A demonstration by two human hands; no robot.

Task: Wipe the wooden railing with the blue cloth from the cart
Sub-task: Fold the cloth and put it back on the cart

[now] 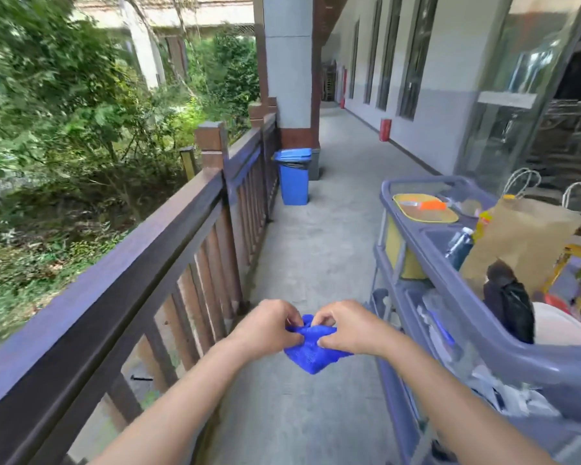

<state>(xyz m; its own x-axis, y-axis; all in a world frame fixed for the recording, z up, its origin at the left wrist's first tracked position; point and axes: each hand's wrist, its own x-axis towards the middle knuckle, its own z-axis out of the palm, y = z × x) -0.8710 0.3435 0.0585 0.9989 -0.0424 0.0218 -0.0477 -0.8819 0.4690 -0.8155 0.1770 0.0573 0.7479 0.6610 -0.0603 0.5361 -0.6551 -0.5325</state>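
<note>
The blue cloth (312, 354) hangs bunched between both my hands above the concrete walkway. My left hand (265, 325) pinches its left upper edge and my right hand (348, 325) pinches the right upper edge. The wooden railing (141, 243), dark brown with vertical slats and square posts, runs along my left from the near corner toward the pillar. The grey cart (483, 340) stands close on my right. The cloth is apart from the railing, roughly midway between it and the cart.
A blue bin (294, 176) stands by the railing near a grey pillar (287, 62). The cart carries a brown paper bag (524, 243), a yellow tray (425, 208) and bottles. A red extinguisher (385, 130) sits by the right wall. Greenery lies beyond the railing.
</note>
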